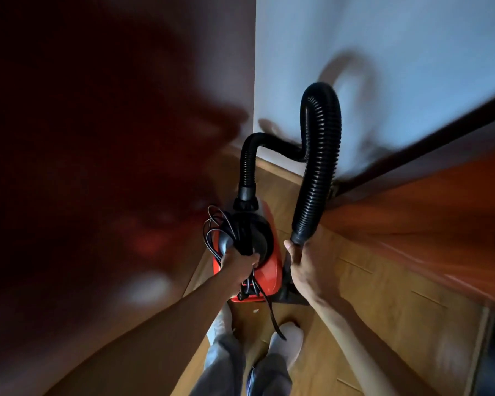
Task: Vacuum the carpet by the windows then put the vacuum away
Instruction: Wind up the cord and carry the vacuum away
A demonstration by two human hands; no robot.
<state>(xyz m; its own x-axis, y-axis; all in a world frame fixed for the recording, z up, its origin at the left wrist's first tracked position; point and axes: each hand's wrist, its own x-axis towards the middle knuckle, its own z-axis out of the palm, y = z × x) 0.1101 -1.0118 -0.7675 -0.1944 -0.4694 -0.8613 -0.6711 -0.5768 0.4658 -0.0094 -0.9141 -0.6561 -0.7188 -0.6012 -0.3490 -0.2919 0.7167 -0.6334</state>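
Observation:
A red and black canister vacuum [265, 267] hangs low over the wooden floor in a narrow corner. My left hand [239, 265] grips its black top handle together with loops of the black power cord [216, 227]. One end of the cord dangles down to my feet. A ribbed black hose [316, 167] rises from the front of the vacuum, arches up against the white wall and comes back down. My right hand [305, 261] holds the lower end of that hose, fingers wrapped around it.
A dark red-brown panel [97, 167] fills the left side. A white wall [383, 52] stands ahead, and a glossy wooden surface [412, 218] slants along the right. My legs and white-socked feet [286, 342] stand on the wood floor [383, 324] below.

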